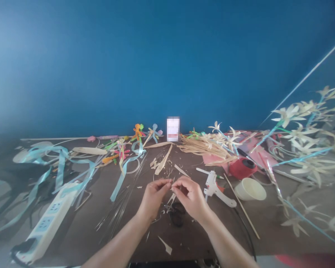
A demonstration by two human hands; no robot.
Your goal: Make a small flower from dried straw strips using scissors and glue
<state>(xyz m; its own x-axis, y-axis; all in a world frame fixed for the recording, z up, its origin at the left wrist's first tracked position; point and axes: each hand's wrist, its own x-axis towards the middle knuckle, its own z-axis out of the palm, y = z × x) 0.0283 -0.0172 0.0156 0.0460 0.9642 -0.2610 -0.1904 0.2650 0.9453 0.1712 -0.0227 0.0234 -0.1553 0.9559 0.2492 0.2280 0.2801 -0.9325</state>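
My left hand (155,193) and my right hand (189,192) meet over the middle of the table, fingertips pinched close together. Something small and pale sits between the fingertips, too small to name. Below my hands lie black-handled scissors (176,215), partly hidden by my right hand, among scraps of dried husk. A cut husk piece (165,245) rests nearer the front edge. Just beyond my fingers are a long dried husk strip (164,160) and smaller clippings. To the right of my right hand lies a white glue gun (216,190).
A white power strip (48,219), light blue ribbon (125,175) and thin wires (120,208) lie left. On the right are a wooden stick (242,208), a cream cup (250,189), a red roll (242,168) and husk flowers (289,114). A husk bundle (203,147) lies near the blue wall (167,63).
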